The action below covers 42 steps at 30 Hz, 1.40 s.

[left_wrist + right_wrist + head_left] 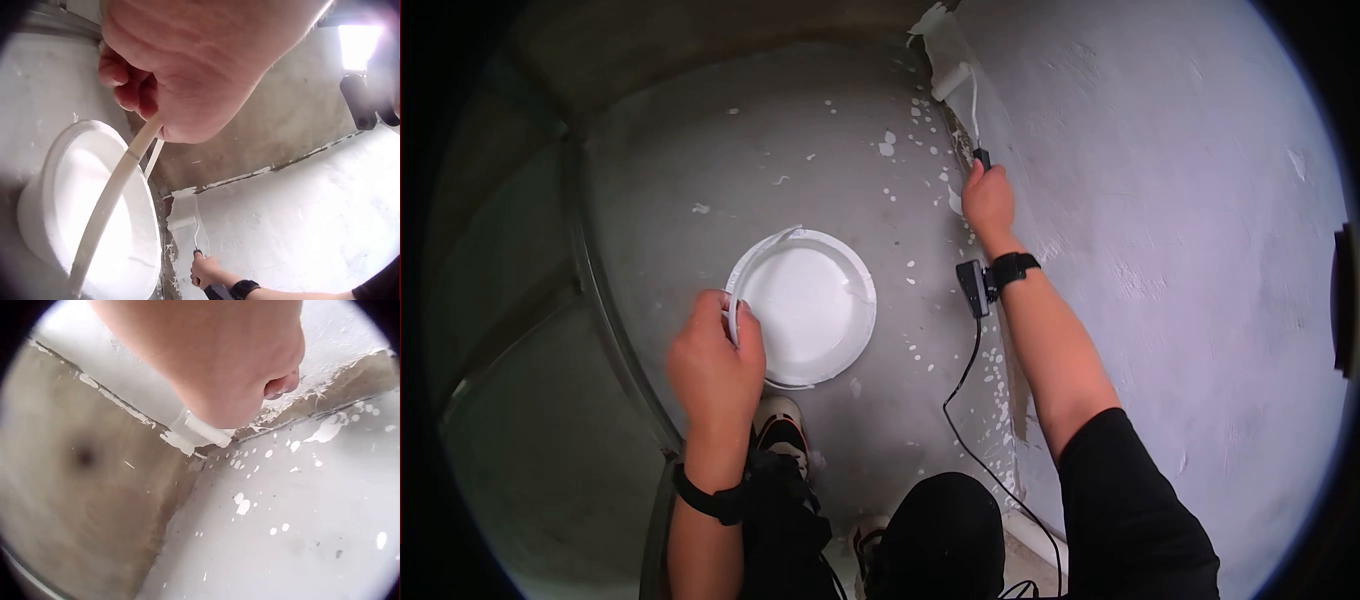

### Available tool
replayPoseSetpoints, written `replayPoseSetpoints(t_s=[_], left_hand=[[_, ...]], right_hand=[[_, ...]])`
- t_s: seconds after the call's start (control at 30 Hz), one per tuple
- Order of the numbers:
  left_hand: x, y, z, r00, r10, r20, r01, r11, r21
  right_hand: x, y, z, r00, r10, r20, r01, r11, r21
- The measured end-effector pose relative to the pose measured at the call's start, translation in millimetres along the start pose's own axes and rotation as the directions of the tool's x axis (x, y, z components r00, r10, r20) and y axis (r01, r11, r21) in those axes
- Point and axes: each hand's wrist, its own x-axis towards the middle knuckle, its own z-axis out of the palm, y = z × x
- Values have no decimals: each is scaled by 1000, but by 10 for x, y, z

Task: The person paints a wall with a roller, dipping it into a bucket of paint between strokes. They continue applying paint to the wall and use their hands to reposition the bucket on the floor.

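Observation:
A white bucket [868, 290] with white paint inside stands over the grey floor. My left hand [725, 365] grips its curved handle [109, 194], fingers curled round it at the bucket's left side. With my arm stretched forward, my right hand [990, 212] holds a paint roller by its black grip [982, 157]. The white roller sleeve [952, 82] lies against the wall low in the far corner, on a freshly whitened strip [947, 45]. In the right wrist view the hand hides the roller's grip, and only the sleeve [207, 430] shows.
A whitish wall [1160, 250] rises on the right. White splashes [887, 145] dot the floor along its base. A bare brownish wall [94, 469] meets it at the corner. A metal rail [600, 290] runs on the left. A black cable [960, 440] hangs from the right wrist camera.

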Motion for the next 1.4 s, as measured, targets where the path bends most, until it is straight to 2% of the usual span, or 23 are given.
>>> replayPoseSetpoints(t_s=[0.3,0.37,0.4,0.5,0.63,0.67,0.73,0.8,0.9,0.97,1.1,1.17,1.4], left_hand=[[-17,-9,3,1000,-10,6,10,999,38],[-33,-22,1,1000,-4,9,4,999,38],[-43,-29,15,1000,-2,21,1,999,38],[-67,-24,22,1000,6,25,-7,999,31],[-64,-36,10,1000,11,23,-12,999,47],[-62,-35,14,1000,10,27,-12,999,45],[-50,-48,16,1000,14,27,-16,998,56],[-48,-20,35,999,36,34,-38,998,54],[-25,-32,22,999,28,19,-28,1000,7],[-38,-67,44,999,41,-14,-40,999,20],[-54,-53,23,999,48,11,-48,999,22],[-58,-42,37,999,30,13,-30,999,-44],[-87,-8,47,997,71,19,-69,995,-78]], right_hand=[[745,-657,392,999,-52,-8,52,997,65],[914,-658,469,992,-128,17,127,990,54],[985,-698,457,996,-64,68,61,997,46],[1085,-717,407,993,-45,112,40,998,46],[1019,-696,426,995,-34,90,32,999,31],[977,-657,413,996,-30,89,28,999,25],[838,-569,323,975,-44,219,63,995,-79],[548,-421,304,991,57,121,-53,998,-38],[169,-273,31,977,156,143,-154,988,-25],[-16,-105,-37,977,125,174,-123,992,-21],[-510,315,-215,971,155,181,-148,987,-55],[-803,540,-348,976,154,156,-144,987,-73],[-1741,1248,-697,964,218,151,-199,971,-132]])
